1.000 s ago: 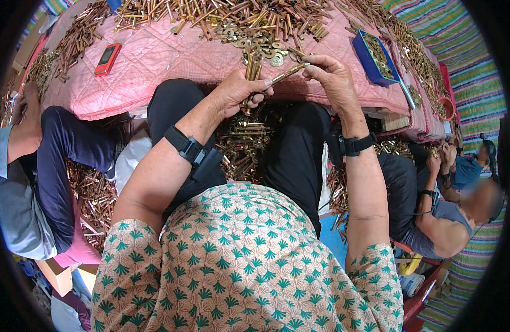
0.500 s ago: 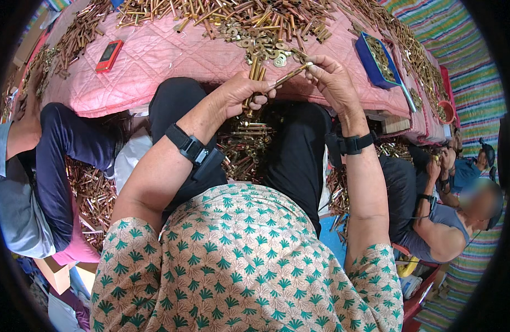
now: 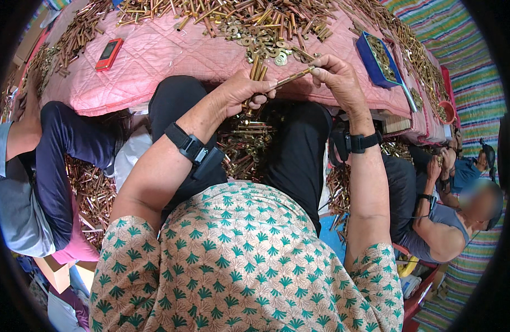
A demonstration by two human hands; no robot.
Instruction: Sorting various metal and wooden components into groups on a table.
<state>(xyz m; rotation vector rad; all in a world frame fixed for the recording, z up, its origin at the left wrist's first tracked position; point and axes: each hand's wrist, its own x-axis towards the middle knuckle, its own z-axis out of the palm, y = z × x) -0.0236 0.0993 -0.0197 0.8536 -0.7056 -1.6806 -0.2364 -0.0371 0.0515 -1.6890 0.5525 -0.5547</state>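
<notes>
My left hand [image 3: 241, 95] is closed round a bundle of brass-coloured bolts [image 3: 258, 70], which stick out above and below the fist. A single longer bolt [image 3: 293, 77] spans the gap between my hands, slanting up to the right. Its near end rests at my left thumb, and the far tip is pinched by the thumb and fingers of my right hand [image 3: 339, 80]. Another rod [image 3: 303, 53] shows just beyond the right fingertips; whether they touch it I cannot tell. Loose washers [image 3: 281, 58] lie on the pink cloth past my hands.
A large heap of bolts and sleeves [image 3: 255, 19] covers the far pink quilted cloth [image 3: 155, 61]. On it sit a red phone [image 3: 109, 55] at left and a blue tray [image 3: 364, 58] of small metal parts at right. More bolts [image 3: 246, 145] lie below, between my knees. People sit on both sides.
My right hand has shifted slightly right, its fingers now at the tip of the long bolt. The left hand keeps its hold and has hardly moved.
</notes>
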